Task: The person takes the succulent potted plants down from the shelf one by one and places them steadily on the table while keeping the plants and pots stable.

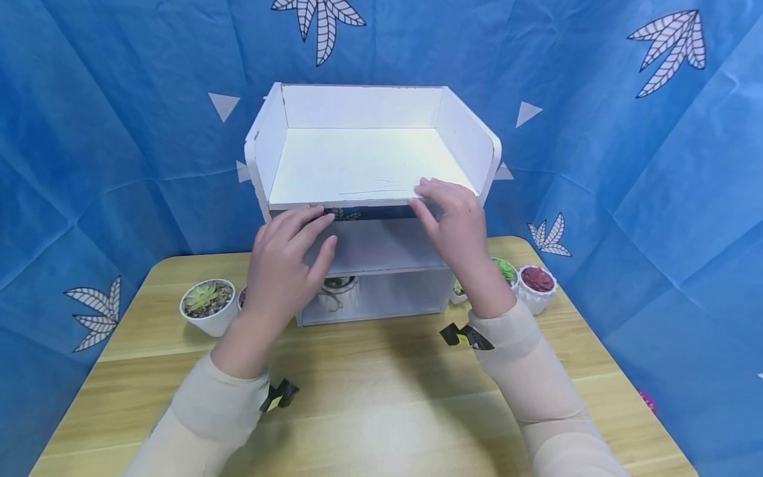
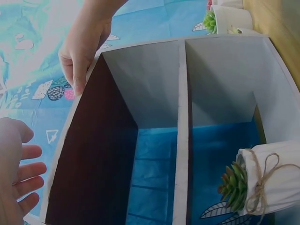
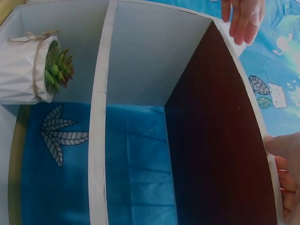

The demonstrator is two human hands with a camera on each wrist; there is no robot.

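Observation:
A white wooden shelf with an open top tray and two lower levels stands at the back of the table. My right hand pinches the front edge of its top board near the right end, as the right wrist view shows with the thumb on the board's rim. My left hand hovers in front of the top board's left end, fingers spread. In the left wrist view its fingers are apart from the board. A white ribbed pot tied with twine, holding a succulent, sits in the bottom compartment.
On the wooden table, a potted succulent stands left of the shelf, with another partly hidden by my left hand. To the right are a red succulent pot and a green one. A blue patterned cloth hangs behind.

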